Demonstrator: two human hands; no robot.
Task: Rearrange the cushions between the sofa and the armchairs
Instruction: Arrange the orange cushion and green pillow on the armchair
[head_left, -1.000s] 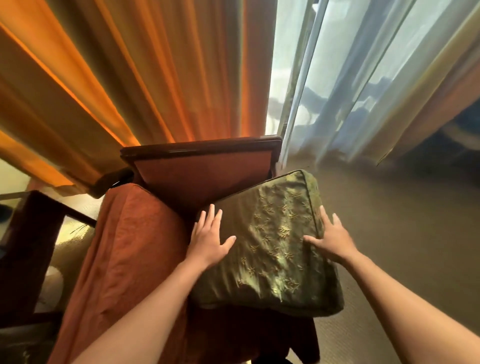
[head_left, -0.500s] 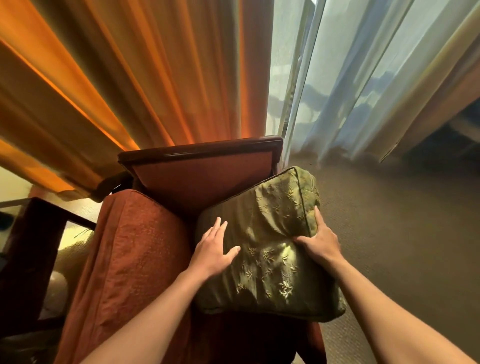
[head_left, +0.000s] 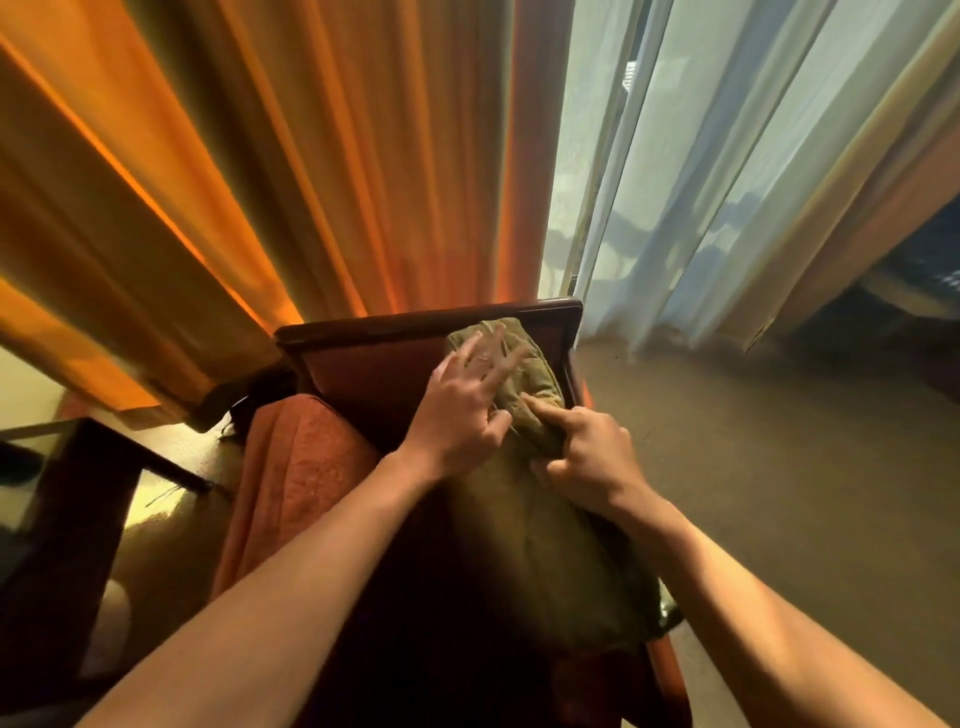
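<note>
Head view: green cushion being set against the armchair back, both hands on it.

Cushion (head_left: 540, 545) stands on edge at the right side of the armchair (head_left: 311, 467), top edge against the chair back, just under the dark wood rail (head_left: 395, 326), with the orange curtain (head_left: 311, 156) beyond. Left hand (head_left: 462, 410) lies flat on the upper face, fingers straight and spread, pressing and holding nothing. Right hand (head_left: 587, 457) is nearer, at the cushion's right edge, with the index finger straight and poking the fabric and the other fingers curled; I cannot tell whether they pinch the cover. My reading is that placement is nearly done and this is squaring and plumping. The next move calls for lifting both hands off without dragging the cushion forward, then checking that it stands.
</note>
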